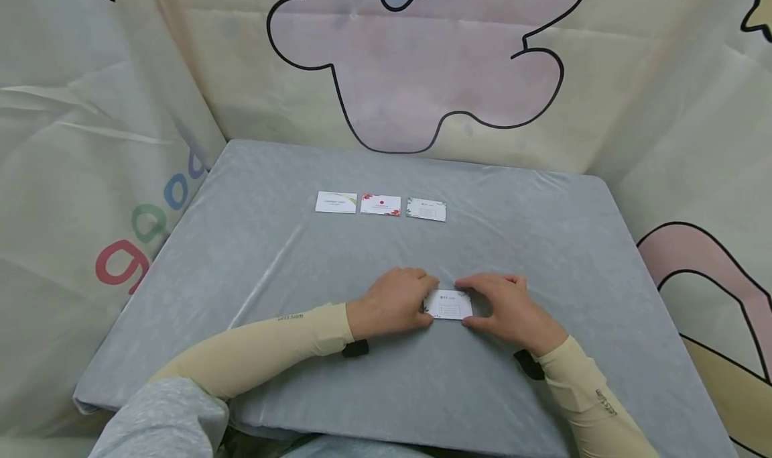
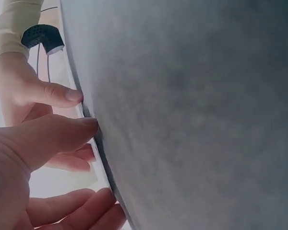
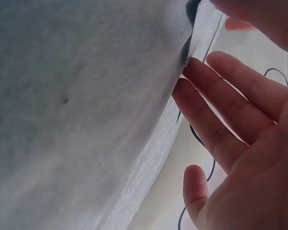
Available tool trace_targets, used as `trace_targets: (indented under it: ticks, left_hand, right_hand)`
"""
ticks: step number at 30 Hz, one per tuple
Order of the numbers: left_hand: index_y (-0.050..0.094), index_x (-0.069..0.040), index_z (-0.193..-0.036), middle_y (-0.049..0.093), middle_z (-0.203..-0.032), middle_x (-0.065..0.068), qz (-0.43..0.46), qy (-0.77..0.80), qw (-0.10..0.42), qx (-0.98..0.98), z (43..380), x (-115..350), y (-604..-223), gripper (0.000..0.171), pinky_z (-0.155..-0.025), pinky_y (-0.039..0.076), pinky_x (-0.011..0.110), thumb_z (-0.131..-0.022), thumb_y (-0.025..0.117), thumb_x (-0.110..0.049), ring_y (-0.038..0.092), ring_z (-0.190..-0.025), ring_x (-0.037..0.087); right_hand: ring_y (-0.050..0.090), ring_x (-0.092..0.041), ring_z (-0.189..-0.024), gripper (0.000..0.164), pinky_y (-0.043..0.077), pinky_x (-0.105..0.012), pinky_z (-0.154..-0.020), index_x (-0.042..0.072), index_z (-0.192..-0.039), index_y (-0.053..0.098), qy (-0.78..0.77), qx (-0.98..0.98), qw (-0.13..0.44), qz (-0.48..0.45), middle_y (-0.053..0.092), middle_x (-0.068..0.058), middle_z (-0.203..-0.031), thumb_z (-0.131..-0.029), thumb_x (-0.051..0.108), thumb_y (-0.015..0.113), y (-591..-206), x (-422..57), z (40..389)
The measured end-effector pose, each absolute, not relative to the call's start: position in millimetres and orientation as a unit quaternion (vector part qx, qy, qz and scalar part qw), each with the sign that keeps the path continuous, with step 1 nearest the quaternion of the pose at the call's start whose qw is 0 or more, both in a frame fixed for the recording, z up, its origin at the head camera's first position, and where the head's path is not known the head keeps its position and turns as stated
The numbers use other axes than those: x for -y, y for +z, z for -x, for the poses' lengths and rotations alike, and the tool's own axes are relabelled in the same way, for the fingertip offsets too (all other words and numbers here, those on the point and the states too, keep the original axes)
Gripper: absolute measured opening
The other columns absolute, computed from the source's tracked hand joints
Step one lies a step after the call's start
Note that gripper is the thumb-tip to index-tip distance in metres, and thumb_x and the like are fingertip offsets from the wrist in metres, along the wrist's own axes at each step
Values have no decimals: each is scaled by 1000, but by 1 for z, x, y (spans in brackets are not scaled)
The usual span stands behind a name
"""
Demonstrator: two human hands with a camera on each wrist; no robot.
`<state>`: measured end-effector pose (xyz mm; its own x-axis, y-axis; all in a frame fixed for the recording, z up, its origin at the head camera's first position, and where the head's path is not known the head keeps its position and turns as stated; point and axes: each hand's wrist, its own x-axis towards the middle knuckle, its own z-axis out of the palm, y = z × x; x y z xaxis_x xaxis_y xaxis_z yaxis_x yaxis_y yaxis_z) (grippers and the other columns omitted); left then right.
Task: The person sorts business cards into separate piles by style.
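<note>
A white business card (image 1: 447, 305) with small print and dark leaf corners lies on the grey cloth, between both hands in the head view. At its left end my left hand (image 1: 395, 300) holds it, thumb on the near edge and fingers at the far edge. My right hand (image 1: 506, 310) grips the right end the same way, with thumb and forefinger at the two long edges. Low wrist views show left fingers (image 2: 93, 208) and right fingers (image 3: 201, 110) down at the cloth. Whether one card or a thin stack is held, I cannot tell.
Farther back, three business cards lie in a row: a white one with a yellow-green curve (image 1: 336, 202), one with red flowers (image 1: 380, 204) and one with green leaf corners (image 1: 426, 209). The cloth-covered table (image 1: 512, 230) meets printed curtains (image 1: 241, 76) at the back and sides.
</note>
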<state>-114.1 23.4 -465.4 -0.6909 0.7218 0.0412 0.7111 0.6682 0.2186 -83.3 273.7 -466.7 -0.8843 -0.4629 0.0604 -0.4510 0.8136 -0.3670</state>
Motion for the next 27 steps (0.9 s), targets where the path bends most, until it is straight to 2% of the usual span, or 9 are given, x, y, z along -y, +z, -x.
trace_targets:
  ticks: [4, 8, 13, 20, 27]
  left_hand:
    - [65, -13, -128, 63, -99, -5, -381, 137, 47, -913, 118, -22, -464, 56, -68, 48, 24, -81, 80, -40, 55, -79, 8]
    - [63, -12, -133, 64, -107, -3, -370, 153, 59, -914, 125, -19, -463, 61, -69, 48, 23, -80, 80, -38, 55, -83, 8]
    - [61, -11, -136, 64, -115, -1, -358, 148, 57, -920, 142, -16, -464, 64, -76, 51, 26, -81, 79, -38, 57, -89, 10]
    - [59, -10, -138, 64, -119, 0, -351, 146, 36, -924, 188, -8, -458, 66, -89, 53, 31, -82, 80, -36, 59, -97, 12]
    - [58, -10, -139, 65, -123, 2, -354, 137, 31, -925, 231, -3, -456, 63, -96, 50, 33, -84, 78, -34, 60, -105, 15]
  right_hand:
    - [61, -19, -121, 61, 24, -46, -95, 20, -131, 65, -193, -950, 12, 246, 68, 4, -128, -75, 27, 89, -465, -273, 85]
    - [63, -18, -119, 61, 25, -47, -95, 18, -132, 64, -194, -948, 11, 252, 68, 4, -126, -76, 27, 88, -464, -270, 90]
    - [63, -18, -119, 61, 27, -49, -95, 17, -133, 63, -191, -949, 8, 251, 68, 2, -127, -79, 29, 87, -462, -265, 109]
    - [64, -26, -119, 61, 34, -58, -94, 14, -136, 61, -166, -958, 7, 234, 68, -4, -128, -82, 32, 84, -458, -252, 154]
    - [58, -33, -128, 63, 34, -68, -98, 13, -140, 57, -172, -963, 19, 208, 62, -9, -136, -85, 33, 80, -458, -246, 196]
